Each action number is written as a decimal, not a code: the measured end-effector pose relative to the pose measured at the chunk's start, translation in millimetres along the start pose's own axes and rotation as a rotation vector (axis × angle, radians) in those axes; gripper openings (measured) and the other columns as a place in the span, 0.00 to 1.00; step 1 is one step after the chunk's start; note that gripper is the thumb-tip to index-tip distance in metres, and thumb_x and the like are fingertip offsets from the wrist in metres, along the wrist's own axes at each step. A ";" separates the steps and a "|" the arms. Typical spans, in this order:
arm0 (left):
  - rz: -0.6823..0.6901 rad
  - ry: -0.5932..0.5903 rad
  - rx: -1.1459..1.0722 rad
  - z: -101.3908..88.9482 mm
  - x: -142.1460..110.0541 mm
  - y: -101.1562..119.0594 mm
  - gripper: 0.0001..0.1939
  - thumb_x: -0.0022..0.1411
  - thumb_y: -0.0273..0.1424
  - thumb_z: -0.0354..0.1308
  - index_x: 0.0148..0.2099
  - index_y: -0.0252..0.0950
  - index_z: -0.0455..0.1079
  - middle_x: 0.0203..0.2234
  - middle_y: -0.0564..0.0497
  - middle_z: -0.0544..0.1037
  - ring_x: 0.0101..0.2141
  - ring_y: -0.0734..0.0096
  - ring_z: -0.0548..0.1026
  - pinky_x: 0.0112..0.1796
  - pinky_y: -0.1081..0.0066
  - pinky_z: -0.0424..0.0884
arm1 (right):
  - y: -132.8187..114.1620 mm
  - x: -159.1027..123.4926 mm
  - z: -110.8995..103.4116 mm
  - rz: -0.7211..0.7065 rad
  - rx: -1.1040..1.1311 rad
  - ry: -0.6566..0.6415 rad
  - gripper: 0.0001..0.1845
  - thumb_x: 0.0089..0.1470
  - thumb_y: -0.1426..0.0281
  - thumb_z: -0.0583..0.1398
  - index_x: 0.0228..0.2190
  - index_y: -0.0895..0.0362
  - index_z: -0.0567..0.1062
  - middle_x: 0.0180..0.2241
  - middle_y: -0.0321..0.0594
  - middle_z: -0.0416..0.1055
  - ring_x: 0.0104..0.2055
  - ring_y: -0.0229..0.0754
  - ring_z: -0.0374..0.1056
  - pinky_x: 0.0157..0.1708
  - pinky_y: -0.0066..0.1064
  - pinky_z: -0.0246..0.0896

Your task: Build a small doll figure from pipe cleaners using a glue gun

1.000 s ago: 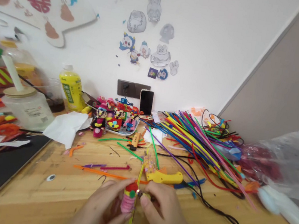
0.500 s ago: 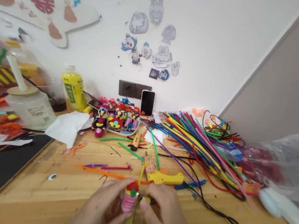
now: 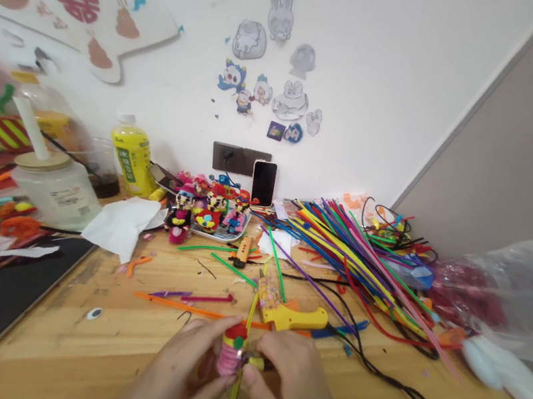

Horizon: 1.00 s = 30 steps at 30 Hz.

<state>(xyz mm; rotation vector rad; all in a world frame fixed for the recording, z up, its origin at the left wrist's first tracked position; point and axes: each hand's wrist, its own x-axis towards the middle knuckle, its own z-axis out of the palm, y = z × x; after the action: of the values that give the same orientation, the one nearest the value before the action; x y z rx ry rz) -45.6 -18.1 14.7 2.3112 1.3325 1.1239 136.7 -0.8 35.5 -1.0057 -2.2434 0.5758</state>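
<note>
Pipe-cleaner doll (image 3: 229, 355) sits between the hands, left hand (image 3: 182, 368) and right hand (image 3: 290, 385) both closed on it.

Room for the left hand (image 3: 178, 374) over the wooden tabletop (image 3: 48, 327) at lower left; straight ahead, in the way, orange pipe cleaners (image 3: 188, 309) and a yellow-handled glue gun (image 3: 295, 317); further right, a dense pipe-cleaner heap (image 3: 361, 268), seemingly impassable, and black cord (image 3: 380, 373).

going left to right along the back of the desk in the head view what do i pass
glass jar with wooden lid → yellow drink bottle → pipe-cleaner dolls → black phone → pile of coloured pipe cleaners → clear plastic bag
</note>
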 end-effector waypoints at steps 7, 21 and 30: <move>0.007 -0.009 0.001 -0.1 0.6 0.1 0.23 0.56 0.28 0.55 0.53 0.45 0.57 0.31 0.51 0.76 0.30 0.68 0.76 0.30 0.73 0.75 | -0.3 -0.2 1.8 -0.033 -0.038 0.004 0.16 0.55 0.62 0.48 0.29 0.57 0.71 0.25 0.41 0.70 0.27 0.41 0.65 0.28 0.29 0.55; 0.057 0.009 0.091 3.9 1.6 -4.4 0.22 0.56 0.24 0.54 0.52 0.42 0.56 0.34 0.49 0.76 0.34 0.65 0.75 0.33 0.67 0.73 | 2.9 -1.3 0.4 0.031 -0.144 0.021 0.16 0.55 0.63 0.48 0.27 0.58 0.70 0.24 0.40 0.68 0.27 0.42 0.63 0.26 0.30 0.48; 0.044 -0.012 0.095 4.7 -1.6 -5.9 0.23 0.56 0.23 0.54 0.53 0.41 0.56 0.35 0.49 0.76 0.34 0.66 0.74 0.35 0.66 0.72 | 7.1 -0.4 -1.5 0.025 -0.169 0.096 0.13 0.55 0.64 0.50 0.26 0.58 0.69 0.22 0.38 0.67 0.25 0.40 0.61 0.25 0.29 0.47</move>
<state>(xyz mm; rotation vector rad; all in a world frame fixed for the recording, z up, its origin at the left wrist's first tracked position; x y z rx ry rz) -46.4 -15.4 7.6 2.4214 1.3651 1.0803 141.6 3.4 32.2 -1.1218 -2.2252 0.3440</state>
